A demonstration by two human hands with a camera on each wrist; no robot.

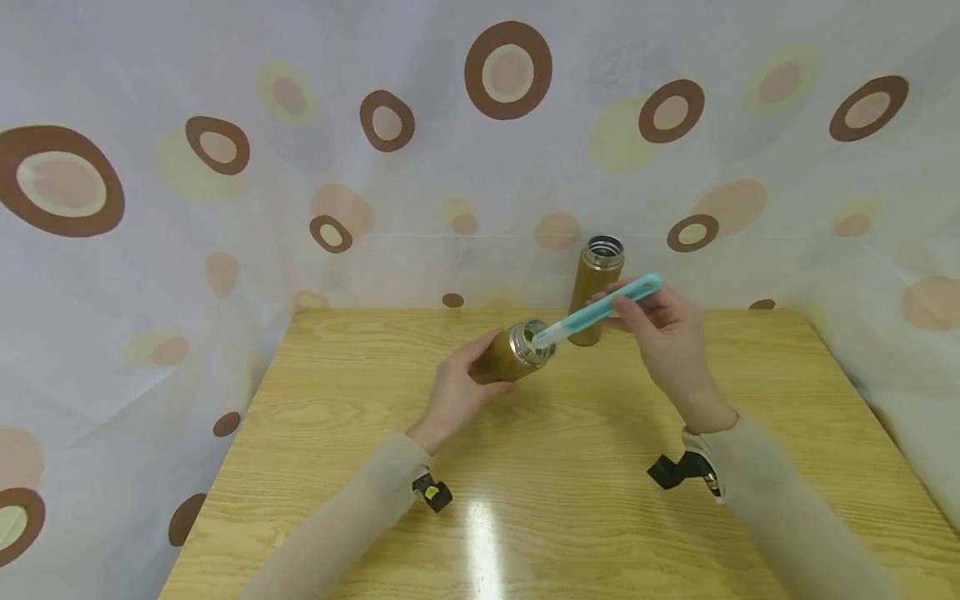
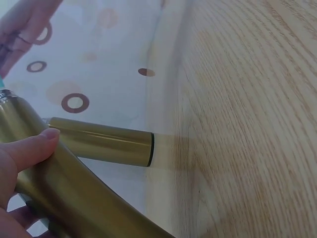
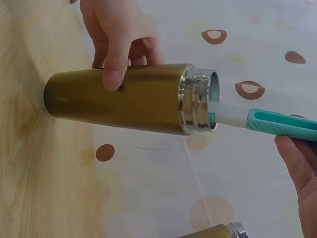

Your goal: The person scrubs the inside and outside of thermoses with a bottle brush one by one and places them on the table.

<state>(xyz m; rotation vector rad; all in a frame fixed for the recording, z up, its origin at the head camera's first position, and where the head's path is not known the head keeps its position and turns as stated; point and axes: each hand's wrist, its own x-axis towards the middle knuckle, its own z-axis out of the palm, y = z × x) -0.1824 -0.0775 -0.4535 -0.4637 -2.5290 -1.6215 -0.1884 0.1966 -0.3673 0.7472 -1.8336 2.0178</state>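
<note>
My left hand [image 1: 456,387] grips a gold thermos flask [image 1: 493,360] round its body, thumb on one side and fingers on the other. The flask leans to the right, its steel threaded mouth uncapped. With my right hand [image 1: 672,346] I pinch the teal handle of a bottle brush [image 3: 282,123]. Its white neck passes into the flask's mouth; the brush's head is hidden inside. In the left wrist view the flask's body [image 2: 74,193] slants across the lower left, under the thumb.
A second gold thermos flask [image 1: 596,279], also uncapped, stands upright at the table's back edge, partly behind my right hand and the brush. Beneath is a wood-grain table [image 1: 360,467]. A pale curtain with brown rings [image 1: 420,208] hangs behind and at both sides.
</note>
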